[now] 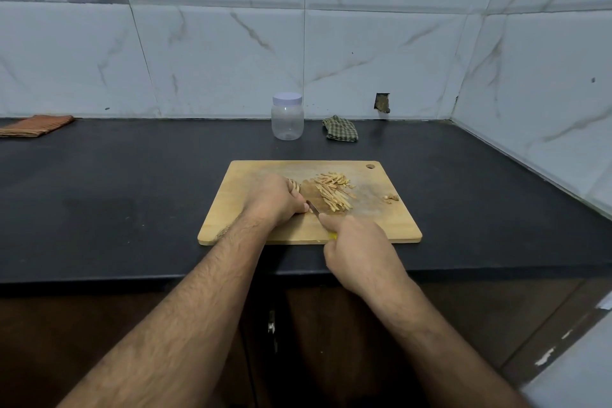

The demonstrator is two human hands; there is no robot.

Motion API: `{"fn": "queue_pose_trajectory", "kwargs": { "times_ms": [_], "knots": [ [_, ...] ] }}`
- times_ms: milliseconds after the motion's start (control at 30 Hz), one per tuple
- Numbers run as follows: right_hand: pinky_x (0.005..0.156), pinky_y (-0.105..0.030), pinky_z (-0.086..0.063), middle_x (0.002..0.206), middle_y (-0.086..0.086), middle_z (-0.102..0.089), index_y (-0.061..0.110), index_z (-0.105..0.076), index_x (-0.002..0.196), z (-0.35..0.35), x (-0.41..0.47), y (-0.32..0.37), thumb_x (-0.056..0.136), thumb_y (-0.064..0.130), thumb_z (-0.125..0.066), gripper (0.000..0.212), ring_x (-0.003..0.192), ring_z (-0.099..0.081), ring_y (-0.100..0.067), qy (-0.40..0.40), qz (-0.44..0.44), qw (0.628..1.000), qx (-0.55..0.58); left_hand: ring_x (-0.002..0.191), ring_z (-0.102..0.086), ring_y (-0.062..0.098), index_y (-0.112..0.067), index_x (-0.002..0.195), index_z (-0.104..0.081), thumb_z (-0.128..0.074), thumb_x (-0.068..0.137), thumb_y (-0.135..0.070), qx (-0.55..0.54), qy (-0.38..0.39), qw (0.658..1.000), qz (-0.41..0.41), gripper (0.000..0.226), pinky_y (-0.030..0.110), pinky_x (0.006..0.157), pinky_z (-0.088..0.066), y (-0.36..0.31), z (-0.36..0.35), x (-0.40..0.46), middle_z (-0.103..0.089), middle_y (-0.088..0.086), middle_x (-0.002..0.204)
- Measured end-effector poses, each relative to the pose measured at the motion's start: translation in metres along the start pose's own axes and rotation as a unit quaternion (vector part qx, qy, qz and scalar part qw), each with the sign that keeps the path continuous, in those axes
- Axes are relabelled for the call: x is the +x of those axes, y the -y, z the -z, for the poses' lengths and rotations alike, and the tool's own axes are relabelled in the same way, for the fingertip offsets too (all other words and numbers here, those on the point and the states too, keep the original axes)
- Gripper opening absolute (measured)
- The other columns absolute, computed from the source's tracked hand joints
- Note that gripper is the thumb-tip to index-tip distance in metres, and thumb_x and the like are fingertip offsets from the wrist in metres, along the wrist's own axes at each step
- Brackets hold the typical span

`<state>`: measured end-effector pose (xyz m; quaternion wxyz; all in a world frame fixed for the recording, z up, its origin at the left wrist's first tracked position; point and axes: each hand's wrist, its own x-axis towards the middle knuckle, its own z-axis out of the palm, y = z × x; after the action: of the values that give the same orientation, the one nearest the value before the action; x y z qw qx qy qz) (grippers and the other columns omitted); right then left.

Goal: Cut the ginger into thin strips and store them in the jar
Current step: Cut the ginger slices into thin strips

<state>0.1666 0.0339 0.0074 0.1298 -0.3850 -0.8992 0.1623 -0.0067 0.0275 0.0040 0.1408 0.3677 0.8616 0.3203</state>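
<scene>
Countertop board (pixel 231 209): left hand (pixel 275 200) hides most uncut ginger (pixel 294 184).

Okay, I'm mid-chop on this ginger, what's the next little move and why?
Probably one more thin slice. Your left hand holds uncut ginger on the cutting board, and your right hand has the knife right beside it. The pile of strips lies right of the blade, and the jar stands capped behind the board, so jarring seems premature.
</scene>
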Motion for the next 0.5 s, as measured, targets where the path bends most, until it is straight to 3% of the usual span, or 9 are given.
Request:
{"fn": "queue_pose_trajectory", "kwargs": {
  "times_ms": [133, 367, 500],
  "knots": [
    [0.078, -0.032, -0.057, 0.113, -0.001, -0.065, 0.034, -0.05, 0.141, 0.002, -0.015, -0.009, 0.097, 0.013, -0.047, 0.05, 0.089, -0.057, -0.015, 0.007, -0.011, 1.0, -0.006, 0.077, -0.059, 0.008, -0.019, 0.076, -0.074, -0.079, 0.08, -0.026, 0.002, -0.001, 1.0, 0.001, 0.01, 0.025, 0.06, -0.041, -0.001, 0.0, -0.001, -0.067, -0.01, 0.075],
    [0.089, -0.028, -0.053, 0.13, 0.005, -0.063, 0.033, -0.049, 0.144, -0.001, -0.012, -0.007, 0.095, 0.016, -0.049, 0.052, 0.113, -0.06, -0.015, -0.029, -0.004, 0.999, 0.041, 0.078, -0.059, 0.009, -0.021, 0.072, -0.072, -0.079, 0.081, -0.026, -0.003, -0.007, 1.0, -0.001, 0.012, 0.025, 0.06, -0.04, -0.001, -0.001, -0.004, -0.067, -0.01, 0.075],
    [0.083, -0.029, -0.055, 0.128, 0.004, -0.064, 0.033, -0.052, 0.142, -0.003, -0.007, -0.004, 0.093, 0.015, -0.05, 0.052, 0.104, -0.062, -0.014, -0.035, -0.002, 0.997, 0.062, 0.078, -0.058, 0.008, -0.021, 0.078, -0.074, -0.077, 0.083, -0.027, 0.012, -0.025, 1.0, -0.005, 0.008, 0.024, 0.057, -0.038, -0.002, -0.003, -0.007, -0.065, -0.012, 0.075]
  ]
}}
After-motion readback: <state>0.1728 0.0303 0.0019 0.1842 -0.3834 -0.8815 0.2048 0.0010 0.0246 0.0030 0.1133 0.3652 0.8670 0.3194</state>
